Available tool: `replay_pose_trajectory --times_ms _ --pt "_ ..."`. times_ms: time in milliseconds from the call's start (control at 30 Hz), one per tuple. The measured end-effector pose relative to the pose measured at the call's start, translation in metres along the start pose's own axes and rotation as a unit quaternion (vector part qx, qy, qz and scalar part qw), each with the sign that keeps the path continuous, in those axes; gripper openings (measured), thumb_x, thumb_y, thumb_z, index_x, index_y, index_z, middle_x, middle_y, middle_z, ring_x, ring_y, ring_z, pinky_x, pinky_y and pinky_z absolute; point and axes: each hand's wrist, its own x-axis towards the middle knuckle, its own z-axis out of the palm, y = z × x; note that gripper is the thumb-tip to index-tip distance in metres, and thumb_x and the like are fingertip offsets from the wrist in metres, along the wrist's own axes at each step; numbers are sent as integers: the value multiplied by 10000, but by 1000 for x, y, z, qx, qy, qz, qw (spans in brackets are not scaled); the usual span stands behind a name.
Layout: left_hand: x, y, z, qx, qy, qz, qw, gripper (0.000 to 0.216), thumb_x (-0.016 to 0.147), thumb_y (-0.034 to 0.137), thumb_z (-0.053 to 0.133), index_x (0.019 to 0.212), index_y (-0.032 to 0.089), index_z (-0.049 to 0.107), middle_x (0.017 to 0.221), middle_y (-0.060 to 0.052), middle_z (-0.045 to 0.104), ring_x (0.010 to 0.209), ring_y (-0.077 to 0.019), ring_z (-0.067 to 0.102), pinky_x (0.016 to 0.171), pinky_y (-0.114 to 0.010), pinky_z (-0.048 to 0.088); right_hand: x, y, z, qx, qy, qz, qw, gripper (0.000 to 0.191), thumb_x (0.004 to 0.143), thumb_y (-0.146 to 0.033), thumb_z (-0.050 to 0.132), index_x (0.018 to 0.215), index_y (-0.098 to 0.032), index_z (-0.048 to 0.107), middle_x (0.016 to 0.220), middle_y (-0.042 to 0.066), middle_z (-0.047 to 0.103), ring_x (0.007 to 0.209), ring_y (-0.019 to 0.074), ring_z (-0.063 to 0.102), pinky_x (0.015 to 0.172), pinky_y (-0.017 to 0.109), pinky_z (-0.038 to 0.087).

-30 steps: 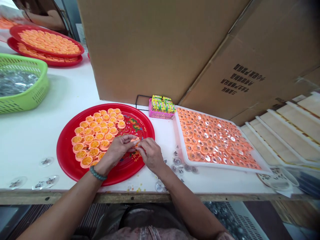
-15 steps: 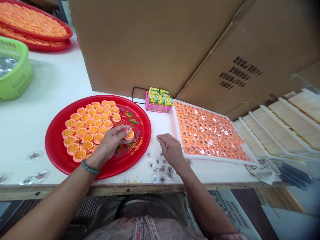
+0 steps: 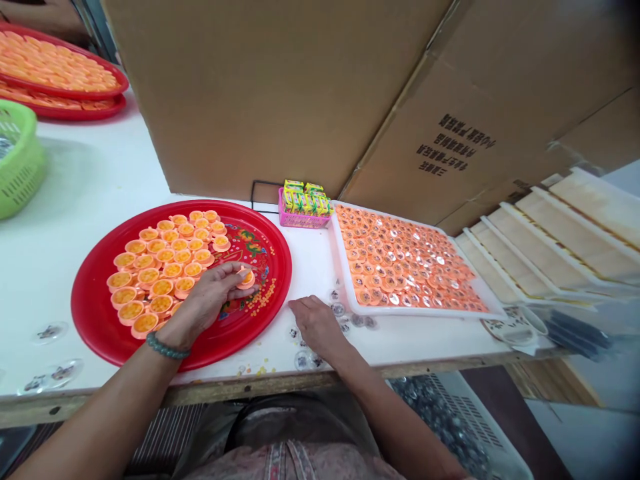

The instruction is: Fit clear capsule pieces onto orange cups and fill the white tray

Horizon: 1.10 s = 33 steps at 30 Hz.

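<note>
My left hand [image 3: 213, 299] rests over the red round tray [image 3: 95, 320] and pinches one small orange cup [image 3: 245, 277] filled with yellow beads. Several more filled orange cups [image 3: 165, 263] stand in rows on the tray's left half. My right hand [image 3: 315, 323] lies palm down on the white table, fingers curled over several small clear round lids [image 3: 345, 319] scattered between the tray and the white rectangular tray [image 3: 345, 267]. That white tray holds several lidded orange cups [image 3: 407, 257].
A pink basket of yellow-green packets [image 3: 300, 203] stands behind the trays against large cardboard boxes [image 3: 300, 87]. A green basket [image 3: 17, 163] and stacked red trays of orange cups [image 3: 50, 73] sit far left. Empty white trays [image 3: 560, 247] lie at right. Loose lids [image 3: 47, 333] lie near the table's front edge.
My hands, joined over one cup a second ago, have parted. The right hand moved off the red tray and down onto the loose clear lids. The left hand keeps the cup.
</note>
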Motion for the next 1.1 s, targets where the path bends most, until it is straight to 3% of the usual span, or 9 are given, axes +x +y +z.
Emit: replay_pose_trajectory --times_ms 100,167,300,400,533,667,767,867,1100 --pt "2 -2 -2 4 -20 -5 1000 257 623 237 767 806 139 615 803 -34 663 738 -181 672 705 -280 573 -3 4 -3 165 85 78 980 286 871 -165 490 1130 -188 609 913 70 685 844 185 609 783 323 489" --pt "3 -3 -3 20 -31 -6 999 291 629 274 773 838 150 611 819 -31 666 745 -178 673 704 -274 572 -1 1 -7 313 121 145 931 238 845 -227 549 1064 -210 642 894 45 693 822 172 627 763 307 496" --pt "3 -4 -5 38 -40 0 998 342 631 333 777 878 159 616 849 -30 664 764 -181 673 699 -261 568 11 -12 -16 526 109 219 814 156 731 -253 670 878 -201 665 791 7 673 740 141 619 686 265 499" --pt "2 -5 -4 33 -46 -2 998 339 628 345 777 865 156 624 848 -29 663 756 -180 671 692 -252 564 22 -21 -22 586 112 222 771 195 658 -239 734 824 -195 642 720 -19 635 658 112 587 624 239 490" --pt "2 -4 -3 28 -49 -10 998 310 639 329 772 855 154 634 840 -35 671 742 -172 668 682 -239 559 30 -25 -23 628 103 182 750 311 710 -252 706 1010 -215 635 760 -22 616 653 97 582 643 243 501" --pt "2 -3 -1 19 -58 -16 998 284 659 296 757 878 158 641 859 -42 679 731 -164 665 679 -237 557 35 -28 -17 674 94 147 718 210 738 -254 691 938 -214 640 801 -19 603 697 115 622 680 262 513" --pt "2 -3 -1 21 -67 -17 997 268 693 291 729 912 159 648 889 -53 681 745 -166 661 679 -245 558 40 -32 -14 701 102 137 692 244 734 -253 697 964 -235 621 816 -25 590 723 128 638 684 269 514" --pt "1 -4 -2 22 -73 -16 997 254 723 296 705 928 157 653 907 -62 681 756 -167 657 697 -259 559 45 -34 -11 690 103 140 703 278 732 -246 692 1003 -227 633 823 -11 610 771 126 622 733 263 500" --pt "1 -5 -3 14 -67 -9 998 232 720 292 708 905 158 669 891 -57 677 762 -170 652 696 -259 557 53 -36 -10 656 133 151 727 180 688 -198 715 854 -214 648 807 -20 625 788 108 567 771 236 455"
